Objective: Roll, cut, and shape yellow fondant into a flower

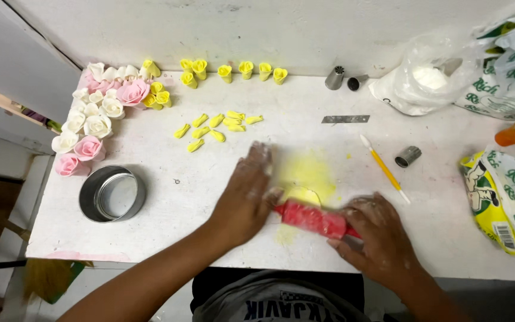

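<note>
Currently both hands work a small red rolling pin at the near edge of the white worktop. Left hand lies flat, fingers spread, palm pressing the pin's left end. Right hand cups over the right end, fingers curled about the handle there. Under and just beyond the pin: a thin flattened piece of yellow paste, sitting on a patch of yellow dust.

Pin's long axis runs roughly left to right, slightly skewed, left end farther from the person, right end nearer.

Judgement: even pressure from both palms and short strokes would keep the sheet uniform; keeping the pin on the dusted patch should prevent sticking.

Nearby: yellow petal pieces loose at mid-worktop, a row of yellow buds along the wall, pink and white roses at far left, a round metal tin, a yellow-handled modelling tool well apart to the right.
</note>
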